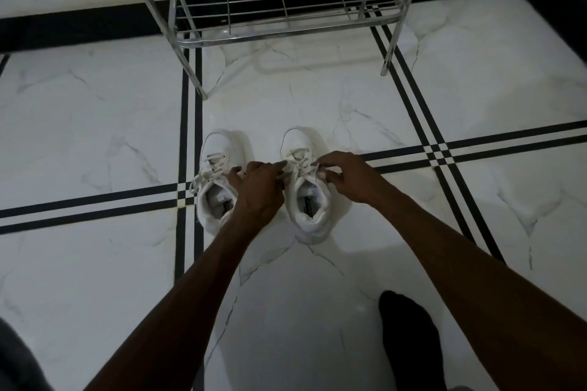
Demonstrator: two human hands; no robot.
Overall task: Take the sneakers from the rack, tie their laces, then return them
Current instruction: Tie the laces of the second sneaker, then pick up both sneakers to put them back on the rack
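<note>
Sneakers stand side by side on the floor [317, 311] in front of the rack [279, 14], toes toward it, so their laces face up. Left hand [259, 182] and right hand [347, 173] each pinch a lace end of the right sneaker [309, 200]; the left sneaker [219, 181] looks tied.

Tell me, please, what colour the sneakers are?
White sneakers, laces too; head view.

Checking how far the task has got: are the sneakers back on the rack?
No: both sneakers stand on the floor before the rack, with both hands at the right one's laces.
</note>
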